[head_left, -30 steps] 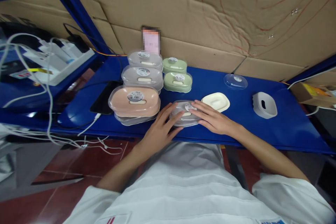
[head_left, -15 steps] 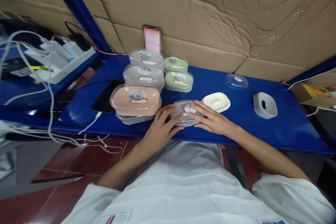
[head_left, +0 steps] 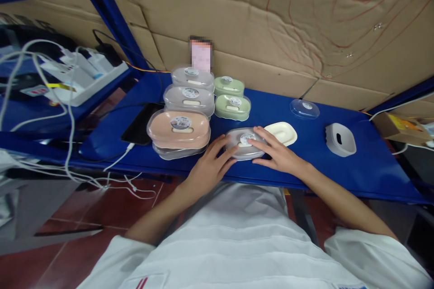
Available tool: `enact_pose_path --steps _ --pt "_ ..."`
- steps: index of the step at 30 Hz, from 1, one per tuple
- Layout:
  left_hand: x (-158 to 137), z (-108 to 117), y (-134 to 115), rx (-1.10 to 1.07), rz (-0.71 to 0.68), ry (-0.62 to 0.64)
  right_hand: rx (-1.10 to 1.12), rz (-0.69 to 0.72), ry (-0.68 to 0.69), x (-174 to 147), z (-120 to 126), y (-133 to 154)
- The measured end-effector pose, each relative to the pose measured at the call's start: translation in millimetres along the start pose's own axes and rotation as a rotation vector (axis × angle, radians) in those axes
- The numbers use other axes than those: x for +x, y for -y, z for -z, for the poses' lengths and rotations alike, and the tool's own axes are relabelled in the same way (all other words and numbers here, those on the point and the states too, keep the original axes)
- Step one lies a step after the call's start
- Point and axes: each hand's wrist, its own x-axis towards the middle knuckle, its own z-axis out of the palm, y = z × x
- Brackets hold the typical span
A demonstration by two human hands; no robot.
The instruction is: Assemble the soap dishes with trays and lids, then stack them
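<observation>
A small grey soap box (head_left: 244, 143) with a clear lid and a round label lies near the front edge of the blue table. From its left side my left hand (head_left: 214, 159) grips it, fingertips on the lid and the near rim. My right hand (head_left: 275, 150) holds the opposite side, its fingers bent over the top. Just behind that hand is a cream oval insert (head_left: 282, 132), partly covered by the fingers. Close to my left hand stands a larger peach box (head_left: 178, 133) with a clear lid, on top of a grey one (head_left: 179, 151).
Two grey lidded boxes (head_left: 190, 99) and two green ones (head_left: 232, 107) stand at the back left. A clear lid (head_left: 305, 109) and a white-grey slotted tub (head_left: 341, 140) are on the right. A black phone-like slab (head_left: 140, 124) with a cable lies at left.
Both hands stay on the grey soap box, with only slight finger shifts. The whole view has moved a little; the other things keep their places.
</observation>
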Motion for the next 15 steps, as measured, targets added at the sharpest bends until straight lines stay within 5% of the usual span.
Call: enact_pose_path --steps 15 --pt "4.0 4.0 -6.1 -0.007 0.048 0.110 0.110 -0.125 -0.026 -2.6 3.2 -7.3"
